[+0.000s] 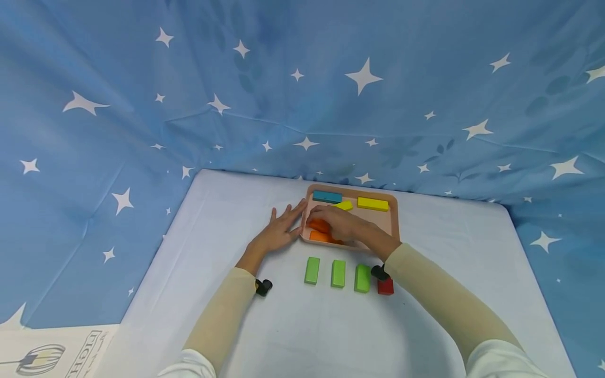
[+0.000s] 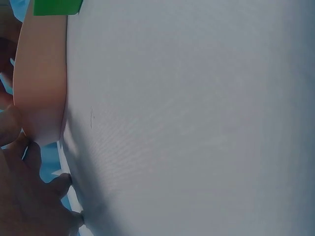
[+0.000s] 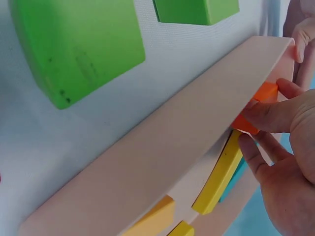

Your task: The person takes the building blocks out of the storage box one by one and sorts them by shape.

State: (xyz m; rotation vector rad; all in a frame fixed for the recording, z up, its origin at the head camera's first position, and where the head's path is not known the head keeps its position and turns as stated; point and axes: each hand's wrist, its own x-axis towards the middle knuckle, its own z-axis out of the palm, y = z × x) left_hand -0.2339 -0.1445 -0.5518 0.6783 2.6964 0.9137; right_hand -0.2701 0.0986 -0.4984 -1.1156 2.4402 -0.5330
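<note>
My right hand [image 1: 342, 223] reaches down into a shallow peach tray [image 1: 396, 226] and pinches an orange block [image 3: 268, 92] between thumb and fingers, near the tray's left end. Another orange block [image 1: 319, 237] lies close by, along the near wall. My left hand [image 1: 279, 231] has its fingers spread, with thumb and a fingertip touching the tray's left side. Also inside the tray are a blue block [image 1: 327, 197], a yellow block [image 1: 373, 204] at the far right, and a second yellow block [image 1: 346, 205] partly covered by the right hand.
In front of the tray, three green blocks [image 1: 337, 273] stand in a row on the white-covered table [image 1: 302, 325]. A red block [image 1: 385, 286] sits at the row's right end, partly hidden by the right wrist's camera. A blue starry cloth [image 1: 302, 115] hangs behind.
</note>
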